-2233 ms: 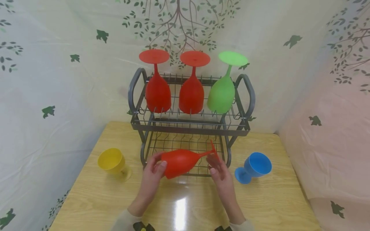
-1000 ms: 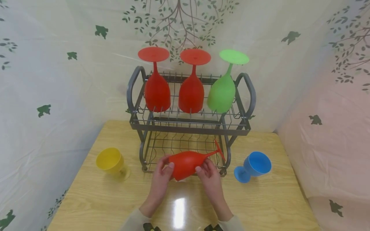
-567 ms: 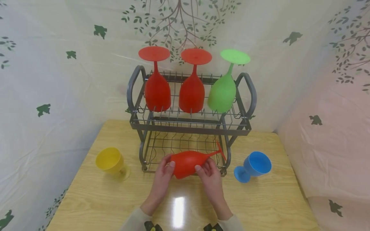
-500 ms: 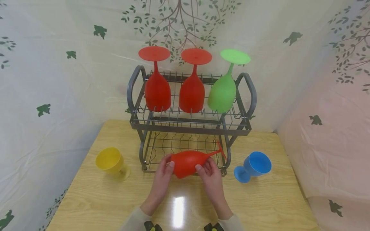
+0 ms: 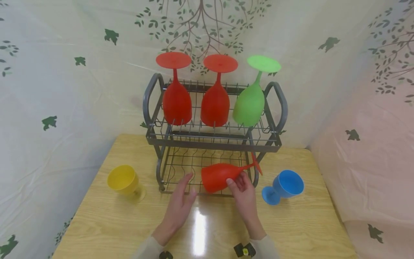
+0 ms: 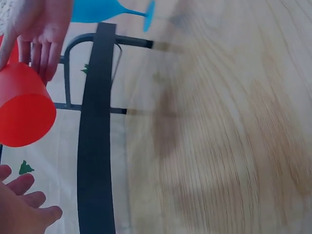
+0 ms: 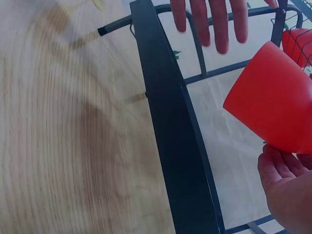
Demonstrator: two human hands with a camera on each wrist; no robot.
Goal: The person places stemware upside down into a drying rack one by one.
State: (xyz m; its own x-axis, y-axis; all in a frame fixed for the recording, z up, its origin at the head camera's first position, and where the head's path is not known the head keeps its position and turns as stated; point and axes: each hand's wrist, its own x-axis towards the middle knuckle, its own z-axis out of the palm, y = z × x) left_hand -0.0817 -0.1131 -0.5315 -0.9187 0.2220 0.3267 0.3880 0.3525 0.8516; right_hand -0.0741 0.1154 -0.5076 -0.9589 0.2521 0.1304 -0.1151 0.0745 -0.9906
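A red plastic wine glass (image 5: 217,176) lies tilted on its side over the front of the rack's lower tier, its mouth to the left and its foot to the right. My right hand (image 5: 243,190) grips the bowl near the stem, thumb in front and fingers behind. My left hand (image 5: 179,201) is apart from the glass, fingers spread, just left of the mouth. In the left wrist view the round mouth of the red wine glass (image 6: 27,117) faces the left hand (image 6: 24,207), with a gap between them.
A two-tier black dish rack (image 5: 213,146) stands at the back of the wooden table (image 5: 220,230). Its upper tier bears two upside-down red glasses (image 5: 176,104) and a green one (image 5: 249,106). A yellow goblet (image 5: 123,180) stands left, a blue goblet (image 5: 288,184) right.
My left hand has let go of the red wine glass and drawn back slightly left. With the right hand, the glass has moved right and farther in over the lower tier.
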